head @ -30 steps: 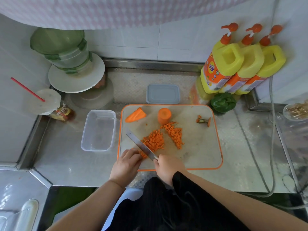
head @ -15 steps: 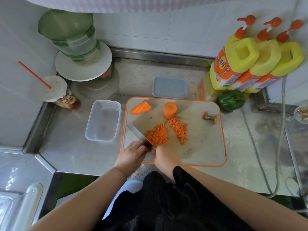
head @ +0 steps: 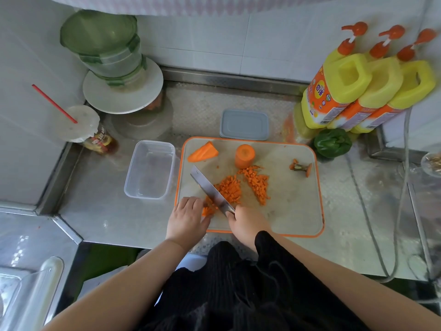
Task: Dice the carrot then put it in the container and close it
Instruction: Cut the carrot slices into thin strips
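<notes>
On the board (head: 293, 211), near edge: my right hand (head: 248, 224) grips the knife (head: 211, 191), left hand (head: 188, 217) pinning carrot strips (head: 208, 209) beside the dice pile (head: 230, 189). I'd tuck fingertips back, cutting evenly. Container (head: 150, 169) sits open, left.

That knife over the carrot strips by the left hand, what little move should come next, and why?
Probably another short chop. The right hand grips the knife, its blade angled over the uncut carrot strips that the left hand steadies on the cutting board. Diced carrot is piled beside the blade, and the container holds none yet.
</notes>
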### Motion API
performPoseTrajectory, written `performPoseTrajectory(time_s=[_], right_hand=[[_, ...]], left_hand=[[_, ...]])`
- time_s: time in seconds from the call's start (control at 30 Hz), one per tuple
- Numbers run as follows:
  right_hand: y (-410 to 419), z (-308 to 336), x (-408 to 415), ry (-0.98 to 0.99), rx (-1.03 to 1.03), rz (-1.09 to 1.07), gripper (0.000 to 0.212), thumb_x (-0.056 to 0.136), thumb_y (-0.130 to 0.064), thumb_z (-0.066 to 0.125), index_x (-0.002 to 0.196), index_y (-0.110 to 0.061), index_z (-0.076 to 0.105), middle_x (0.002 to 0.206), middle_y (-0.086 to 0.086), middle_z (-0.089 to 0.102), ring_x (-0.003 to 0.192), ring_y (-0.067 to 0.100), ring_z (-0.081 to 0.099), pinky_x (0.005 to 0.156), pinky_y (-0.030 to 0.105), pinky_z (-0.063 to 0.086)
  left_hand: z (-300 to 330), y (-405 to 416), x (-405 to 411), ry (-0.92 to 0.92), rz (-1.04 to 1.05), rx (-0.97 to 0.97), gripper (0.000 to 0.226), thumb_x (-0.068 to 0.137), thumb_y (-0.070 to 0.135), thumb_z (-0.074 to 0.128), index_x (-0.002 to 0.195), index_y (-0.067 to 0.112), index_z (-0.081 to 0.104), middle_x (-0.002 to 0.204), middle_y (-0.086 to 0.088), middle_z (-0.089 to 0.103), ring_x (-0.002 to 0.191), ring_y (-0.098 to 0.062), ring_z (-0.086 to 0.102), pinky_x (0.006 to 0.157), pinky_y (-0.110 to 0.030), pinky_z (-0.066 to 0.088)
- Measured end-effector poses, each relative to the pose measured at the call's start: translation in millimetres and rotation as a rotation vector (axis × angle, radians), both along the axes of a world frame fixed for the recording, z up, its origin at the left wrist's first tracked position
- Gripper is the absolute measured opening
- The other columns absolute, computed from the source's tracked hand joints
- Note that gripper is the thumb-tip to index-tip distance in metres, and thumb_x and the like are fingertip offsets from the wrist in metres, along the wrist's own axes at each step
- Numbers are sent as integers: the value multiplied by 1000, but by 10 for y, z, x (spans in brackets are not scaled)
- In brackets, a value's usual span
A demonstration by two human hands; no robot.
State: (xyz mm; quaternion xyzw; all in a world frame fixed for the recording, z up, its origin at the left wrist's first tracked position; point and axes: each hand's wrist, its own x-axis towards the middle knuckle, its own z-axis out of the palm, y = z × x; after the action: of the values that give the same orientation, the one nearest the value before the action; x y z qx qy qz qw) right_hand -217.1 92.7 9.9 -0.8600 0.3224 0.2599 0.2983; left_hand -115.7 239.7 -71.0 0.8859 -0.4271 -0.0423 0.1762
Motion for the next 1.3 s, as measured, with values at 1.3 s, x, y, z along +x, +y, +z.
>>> performPoseTrajectory(time_s=[1.3], right_hand=[[142, 140, -8, 21, -102, 176, 26, 103, -29, 35, 100, -12, 55, 81, 2, 52, 73, 22, 50, 62, 30, 36]], left_hand=[[-10, 20, -53, -43, -24, -179, 23, 85, 22, 51, 73, 11, 67, 78, -1, 65, 77, -26, 60, 66, -37, 54]])
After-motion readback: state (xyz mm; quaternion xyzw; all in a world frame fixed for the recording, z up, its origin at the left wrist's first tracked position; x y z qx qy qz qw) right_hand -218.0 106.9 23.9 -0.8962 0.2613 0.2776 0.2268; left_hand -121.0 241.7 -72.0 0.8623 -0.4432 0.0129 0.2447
